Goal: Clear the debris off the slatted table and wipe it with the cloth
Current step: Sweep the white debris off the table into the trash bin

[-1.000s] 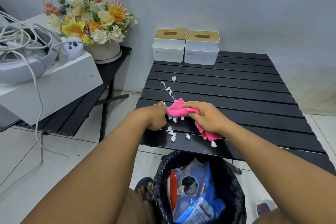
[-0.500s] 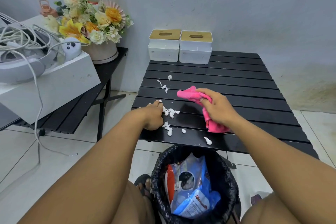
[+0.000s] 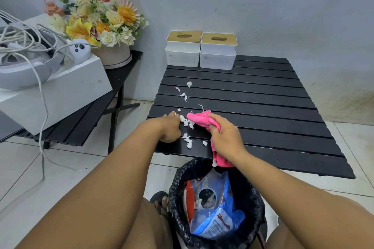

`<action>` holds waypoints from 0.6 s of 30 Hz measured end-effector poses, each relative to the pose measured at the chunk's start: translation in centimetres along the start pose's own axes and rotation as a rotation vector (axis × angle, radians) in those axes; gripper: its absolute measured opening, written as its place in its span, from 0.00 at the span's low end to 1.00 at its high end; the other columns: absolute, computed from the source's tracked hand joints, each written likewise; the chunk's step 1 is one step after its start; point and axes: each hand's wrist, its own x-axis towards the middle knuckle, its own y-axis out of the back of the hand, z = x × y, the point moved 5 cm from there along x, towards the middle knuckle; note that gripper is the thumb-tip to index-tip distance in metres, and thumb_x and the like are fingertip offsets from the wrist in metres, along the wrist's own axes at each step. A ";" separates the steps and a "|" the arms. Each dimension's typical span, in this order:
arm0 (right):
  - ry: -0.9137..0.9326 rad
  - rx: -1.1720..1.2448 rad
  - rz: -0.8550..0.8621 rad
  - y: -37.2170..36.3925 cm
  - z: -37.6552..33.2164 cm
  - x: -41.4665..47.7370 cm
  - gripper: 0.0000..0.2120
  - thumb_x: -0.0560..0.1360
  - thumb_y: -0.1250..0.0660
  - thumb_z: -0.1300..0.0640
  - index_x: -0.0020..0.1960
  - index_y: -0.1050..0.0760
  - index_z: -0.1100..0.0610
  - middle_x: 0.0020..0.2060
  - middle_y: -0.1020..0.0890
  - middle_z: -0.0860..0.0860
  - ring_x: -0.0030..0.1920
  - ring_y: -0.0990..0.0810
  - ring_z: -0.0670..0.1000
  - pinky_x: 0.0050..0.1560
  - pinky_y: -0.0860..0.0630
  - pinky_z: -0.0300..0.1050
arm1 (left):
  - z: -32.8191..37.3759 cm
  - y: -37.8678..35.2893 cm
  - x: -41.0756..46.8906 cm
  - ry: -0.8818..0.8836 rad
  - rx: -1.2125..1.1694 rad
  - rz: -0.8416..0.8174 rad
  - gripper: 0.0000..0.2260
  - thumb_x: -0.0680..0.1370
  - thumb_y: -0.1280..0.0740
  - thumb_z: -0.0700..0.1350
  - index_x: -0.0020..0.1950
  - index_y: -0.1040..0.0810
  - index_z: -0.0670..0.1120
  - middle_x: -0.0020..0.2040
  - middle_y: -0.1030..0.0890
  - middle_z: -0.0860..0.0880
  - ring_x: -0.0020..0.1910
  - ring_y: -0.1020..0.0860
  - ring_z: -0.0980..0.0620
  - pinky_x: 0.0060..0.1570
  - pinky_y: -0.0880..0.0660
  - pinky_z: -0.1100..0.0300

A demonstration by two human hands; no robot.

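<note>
The black slatted table has white paper scraps piled near its front left corner, and a few more scraps lie farther back. My right hand grips a pink cloth, whose front end lies on the slats right beside the pile. The cloth's tail hangs over the table's front edge. My left hand rests at the table's left edge with its fingers curled, touching the scraps. Whether it holds any is hidden.
A bin with a black liner holding wrappers stands on the floor below the front edge. Two white tissue boxes stand at the back left of the table. To the left, a side table carries a flower pot and a white box with cables.
My right hand lifted the cloth up and to the right, then brought it back down to the left against the scrap pile. My left hand stayed at the left edge.
</note>
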 end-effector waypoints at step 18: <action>0.025 -0.090 -0.124 -1.1 -0.4 10.4 0.19 0.80 0.39 0.58 0.68 0.27 0.46 0.62 0.21 0.49 0.63 0.24 0.53 0.57 0.33 0.38 | -1.8 0.9 1.1 0.038 -0.103 0.021 0.31 0.81 0.46 0.42 0.80 0.58 0.44 0.81 0.60 0.49 0.79 0.56 0.44 0.76 0.48 0.43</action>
